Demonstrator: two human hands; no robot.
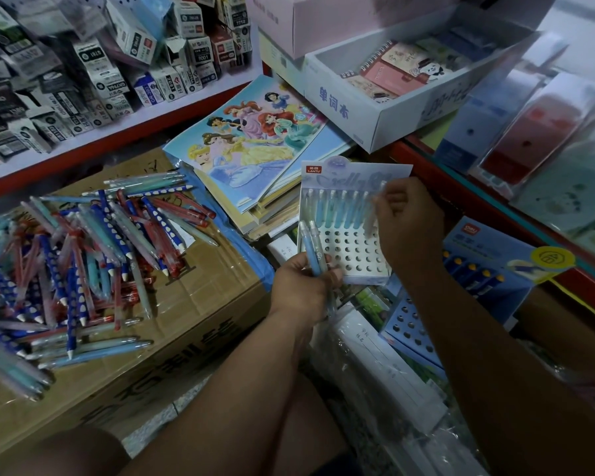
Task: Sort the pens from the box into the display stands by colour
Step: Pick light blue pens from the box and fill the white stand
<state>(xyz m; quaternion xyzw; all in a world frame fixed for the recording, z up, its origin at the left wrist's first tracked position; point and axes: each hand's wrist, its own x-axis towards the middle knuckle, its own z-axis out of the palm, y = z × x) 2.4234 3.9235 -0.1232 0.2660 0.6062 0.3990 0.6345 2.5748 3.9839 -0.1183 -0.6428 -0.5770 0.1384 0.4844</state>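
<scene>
A white and pale-blue display stand (349, 250) with rows of holes stands in the middle; its back row holds several pale blue and teal pens (337, 207). My left hand (301, 292) grips two light blue pens (314, 247) at the stand's left front corner. My right hand (407, 223) pinches a clear pale pen (375, 209) at the right end of the back row. A loose heap of blue, red and teal pens (83, 266) lies on a cardboard box (193, 314) at the left. A second, blue display stand (485, 269) sits to the right.
Princess colouring books (251, 139) are stacked behind the stand. A white box of small notebooks (392, 80) sits at the back right. Small refill boxes (100, 63) fill the red-edged shelf at the back left. Wrapped notebooks (385, 372) lie below my hands.
</scene>
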